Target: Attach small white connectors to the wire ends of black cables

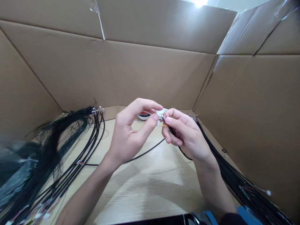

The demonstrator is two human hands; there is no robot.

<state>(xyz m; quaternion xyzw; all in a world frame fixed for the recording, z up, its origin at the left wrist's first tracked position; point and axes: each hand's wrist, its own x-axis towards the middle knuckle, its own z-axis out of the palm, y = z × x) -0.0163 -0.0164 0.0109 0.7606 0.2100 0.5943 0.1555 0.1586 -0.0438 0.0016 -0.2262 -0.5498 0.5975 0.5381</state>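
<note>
Held in the curled fingers of my right hand (185, 129) is a black cable (172, 130), its thin coloured wires poking out at the fingertips. A small white connector (158, 123) on a yellow wire hangs just left of those fingers. My left hand (133, 131) reaches in from the other side, thumb and forefinger apart, close to the wire ends and connector. Nothing is clearly visible between its fingers. From my right hand the cable loops down and seems to run left behind my left wrist. Fingers partly hide the wire ends.
Bundled black cables (93, 140) with white connectors lie at left beside a tangle of thin black strands (53, 143). Another black cable bundle (225, 168) runs along the right. White round dishes (143, 117) stand behind my hands. Cardboard walls (159, 72) enclose the wooden table (150, 187).
</note>
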